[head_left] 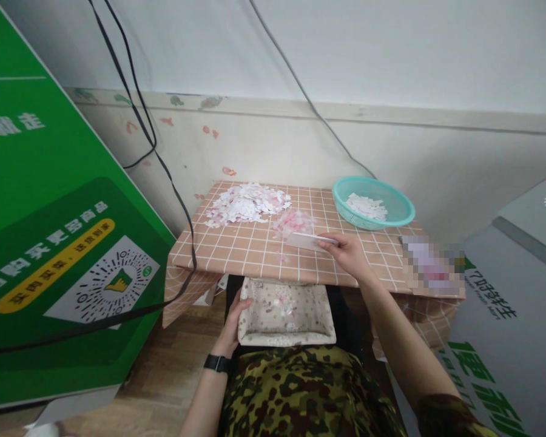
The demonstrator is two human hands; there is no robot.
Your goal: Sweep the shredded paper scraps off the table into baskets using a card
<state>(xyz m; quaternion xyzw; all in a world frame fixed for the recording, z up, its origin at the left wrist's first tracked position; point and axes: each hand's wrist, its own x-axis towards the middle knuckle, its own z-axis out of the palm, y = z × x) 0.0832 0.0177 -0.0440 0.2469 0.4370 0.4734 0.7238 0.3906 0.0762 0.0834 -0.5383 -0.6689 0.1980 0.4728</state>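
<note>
My left hand [236,318] grips the left side of a speckled beige tray [286,337], which is held over my lap just below the table edge. A few pale scraps lie inside it. In my right hand [343,252] is a flat white card [303,241], pinched at its right end and held low over the table. Right behind the card spreads a small heap of pink and white paper scraps [293,223]. A larger pile of torn white paper [248,203] lies farther back on the left.
A turquoise plastic basket [403,212] with white paper pieces stands at the table's back right. The table wears a brown checked cloth [236,258]. A green sign panel [73,200] and a hanging black cord [175,188] are on the left. A blurred item [430,264] lies at the right corner.
</note>
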